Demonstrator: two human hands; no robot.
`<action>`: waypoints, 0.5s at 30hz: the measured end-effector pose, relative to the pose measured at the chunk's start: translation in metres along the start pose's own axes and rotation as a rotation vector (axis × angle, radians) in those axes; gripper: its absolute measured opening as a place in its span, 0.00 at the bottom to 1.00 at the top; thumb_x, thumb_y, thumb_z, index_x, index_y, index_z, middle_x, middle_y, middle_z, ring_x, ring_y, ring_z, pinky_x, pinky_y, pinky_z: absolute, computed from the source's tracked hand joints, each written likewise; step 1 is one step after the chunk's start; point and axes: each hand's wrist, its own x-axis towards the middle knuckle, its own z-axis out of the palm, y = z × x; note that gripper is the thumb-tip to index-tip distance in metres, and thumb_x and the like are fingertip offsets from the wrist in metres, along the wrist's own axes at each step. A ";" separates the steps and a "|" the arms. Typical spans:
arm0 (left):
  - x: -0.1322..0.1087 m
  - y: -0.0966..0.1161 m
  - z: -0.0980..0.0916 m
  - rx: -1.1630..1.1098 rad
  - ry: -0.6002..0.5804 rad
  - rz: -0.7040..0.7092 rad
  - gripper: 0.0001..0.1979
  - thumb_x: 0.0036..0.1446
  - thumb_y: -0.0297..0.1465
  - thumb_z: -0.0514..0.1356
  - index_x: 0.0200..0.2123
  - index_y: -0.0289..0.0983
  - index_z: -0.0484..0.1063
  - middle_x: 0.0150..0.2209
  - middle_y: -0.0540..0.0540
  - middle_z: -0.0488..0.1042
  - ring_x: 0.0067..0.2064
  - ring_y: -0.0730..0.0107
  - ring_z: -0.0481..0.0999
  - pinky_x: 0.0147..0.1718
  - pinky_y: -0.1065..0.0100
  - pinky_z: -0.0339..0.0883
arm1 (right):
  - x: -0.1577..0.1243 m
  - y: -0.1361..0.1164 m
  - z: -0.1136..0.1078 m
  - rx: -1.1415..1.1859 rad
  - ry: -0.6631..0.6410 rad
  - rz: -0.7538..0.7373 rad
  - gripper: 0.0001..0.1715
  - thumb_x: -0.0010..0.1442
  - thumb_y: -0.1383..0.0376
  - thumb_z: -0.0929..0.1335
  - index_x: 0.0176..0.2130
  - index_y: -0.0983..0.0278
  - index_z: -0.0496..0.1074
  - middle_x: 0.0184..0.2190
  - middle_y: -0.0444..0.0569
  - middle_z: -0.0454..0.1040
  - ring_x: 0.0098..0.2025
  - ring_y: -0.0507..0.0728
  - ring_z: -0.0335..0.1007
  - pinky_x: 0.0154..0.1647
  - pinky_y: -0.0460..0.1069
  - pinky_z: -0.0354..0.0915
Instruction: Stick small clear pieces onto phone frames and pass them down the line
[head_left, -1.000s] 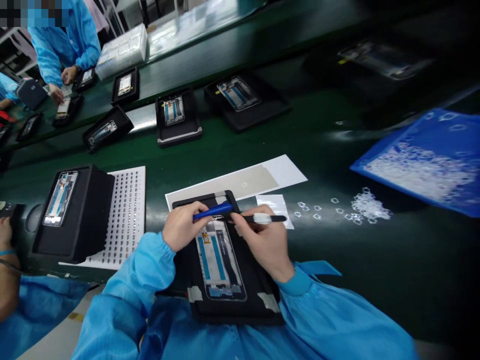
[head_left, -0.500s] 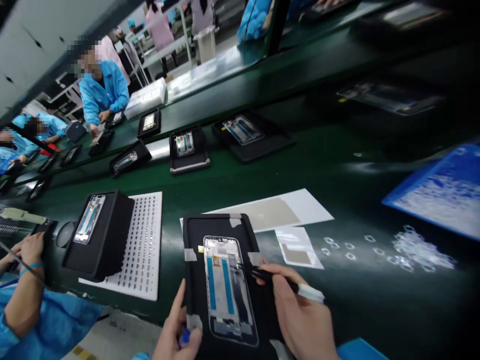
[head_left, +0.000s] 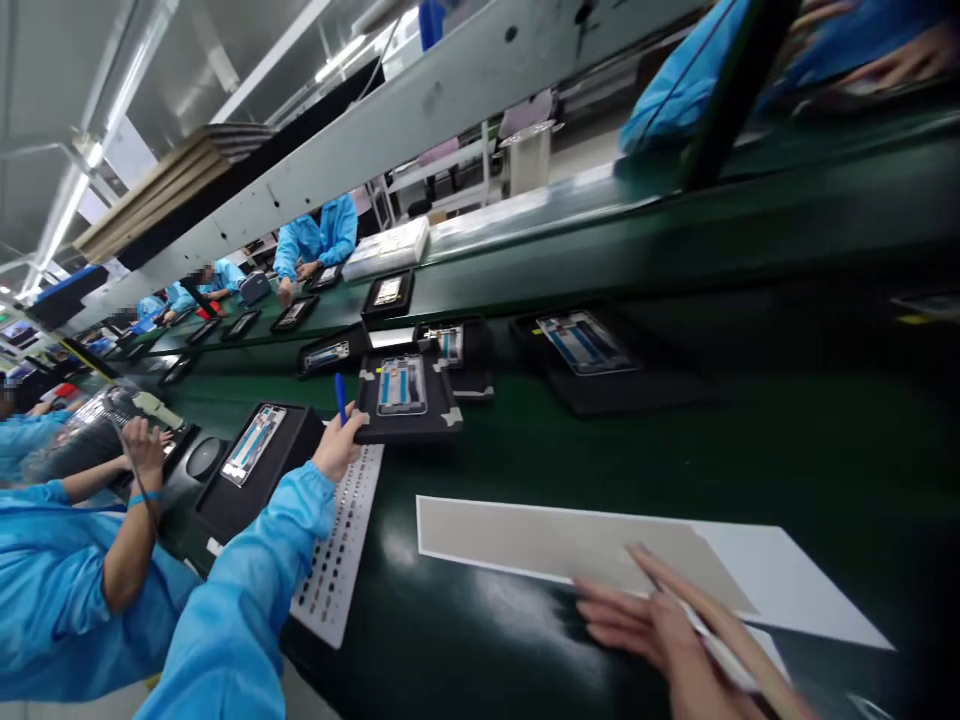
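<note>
My left hand reaches forward over the green belt and grips the left edge of a black tray that carries a phone frame with blue strips. A blue tool sticks up from the same hand. The tray rests on the belt beside other trays. My right hand is low at the bottom right, blurred, over a white sheet. It holds a thin white-tipped tool along its fingers.
A white perforated sheet and a black fixture holding a phone frame lie left of my arm. More trays sit on the belt. A co-worker's arm works at the left; others sit along the far side.
The view has swung up. My left hand has carried the black tray from in front of me out onto the belt. My right hand has left the tray and dropped to the lower right.
</note>
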 end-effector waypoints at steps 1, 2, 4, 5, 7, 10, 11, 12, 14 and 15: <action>0.003 0.000 0.006 0.002 -0.020 -0.004 0.29 0.59 0.34 0.58 0.63 0.35 0.57 0.17 0.64 0.43 0.13 0.85 0.41 0.14 0.78 0.36 | 0.007 -0.008 0.007 0.082 -0.036 0.063 0.28 0.50 0.41 0.72 0.40 0.58 0.72 0.37 0.52 0.79 0.37 0.65 0.78 0.36 0.58 0.77; 0.003 0.000 0.012 0.009 -0.053 -0.008 0.28 0.60 0.33 0.58 0.62 0.36 0.58 0.17 0.63 0.44 0.13 0.85 0.41 0.14 0.77 0.36 | 0.016 -0.017 0.015 0.146 -0.073 0.121 0.28 0.48 0.41 0.73 0.39 0.58 0.71 0.42 0.52 0.79 0.41 0.65 0.78 0.35 0.57 0.78; 0.000 0.004 0.020 0.055 -0.157 -0.011 0.27 0.60 0.32 0.57 0.62 0.38 0.60 0.18 0.63 0.45 0.14 0.84 0.42 0.14 0.77 0.37 | 0.034 -0.034 0.031 0.230 -0.129 0.209 0.29 0.45 0.42 0.75 0.35 0.58 0.68 0.48 0.52 0.77 0.45 0.66 0.77 0.36 0.56 0.78; -0.003 0.007 0.022 0.099 -0.213 -0.006 0.27 0.61 0.33 0.57 0.63 0.40 0.60 0.18 0.62 0.46 0.14 0.84 0.42 0.15 0.77 0.37 | 0.043 -0.040 0.038 0.249 -0.145 0.234 0.29 0.43 0.43 0.76 0.34 0.59 0.67 0.49 0.51 0.76 0.46 0.66 0.76 0.36 0.56 0.79; -0.005 0.014 0.024 0.250 -0.307 0.037 0.27 0.61 0.36 0.57 0.63 0.41 0.59 0.19 0.62 0.48 0.14 0.84 0.45 0.15 0.76 0.41 | 0.056 -0.045 0.050 0.255 -0.136 0.240 0.30 0.38 0.47 0.78 0.32 0.59 0.66 0.47 0.50 0.77 0.49 0.67 0.75 0.34 0.55 0.79; 0.011 0.027 0.023 0.618 -0.375 0.187 0.25 0.60 0.37 0.60 0.59 0.37 0.66 0.21 0.58 0.61 0.20 0.80 0.62 0.22 0.75 0.58 | 0.065 -0.039 0.059 0.272 -0.057 0.216 0.31 0.31 0.53 0.81 0.30 0.58 0.65 0.41 0.49 0.79 0.55 0.68 0.70 0.31 0.51 0.79; 0.023 0.032 0.023 0.726 -0.390 0.224 0.24 0.59 0.37 0.61 0.57 0.35 0.69 0.23 0.56 0.67 0.24 0.78 0.67 0.27 0.74 0.63 | 0.067 -0.036 0.061 0.284 -0.030 0.222 0.32 0.30 0.54 0.81 0.30 0.58 0.65 0.40 0.49 0.79 0.56 0.69 0.68 0.30 0.50 0.79; 0.038 0.038 0.023 0.809 -0.397 0.245 0.22 0.57 0.37 0.63 0.54 0.35 0.72 0.26 0.54 0.72 0.28 0.75 0.72 0.32 0.73 0.66 | 0.068 -0.033 0.062 0.296 -0.010 0.230 0.32 0.30 0.55 0.81 0.30 0.57 0.65 0.40 0.48 0.79 0.57 0.69 0.67 0.30 0.49 0.79; 0.076 0.052 0.024 0.902 -0.356 0.246 0.18 0.56 0.39 0.65 0.46 0.34 0.77 0.31 0.49 0.77 0.35 0.70 0.76 0.38 0.70 0.68 | 0.071 -0.028 0.064 0.312 0.019 0.239 0.31 0.29 0.56 0.81 0.30 0.57 0.65 0.40 0.48 0.79 0.58 0.68 0.66 0.30 0.49 0.79; 0.097 0.059 0.023 0.935 -0.308 0.242 0.17 0.56 0.40 0.64 0.42 0.33 0.78 0.33 0.46 0.78 0.38 0.67 0.77 0.41 0.69 0.68 | 0.072 -0.027 0.064 0.316 0.030 0.245 0.30 0.30 0.56 0.81 0.30 0.57 0.65 0.40 0.48 0.79 0.58 0.68 0.67 0.29 0.48 0.79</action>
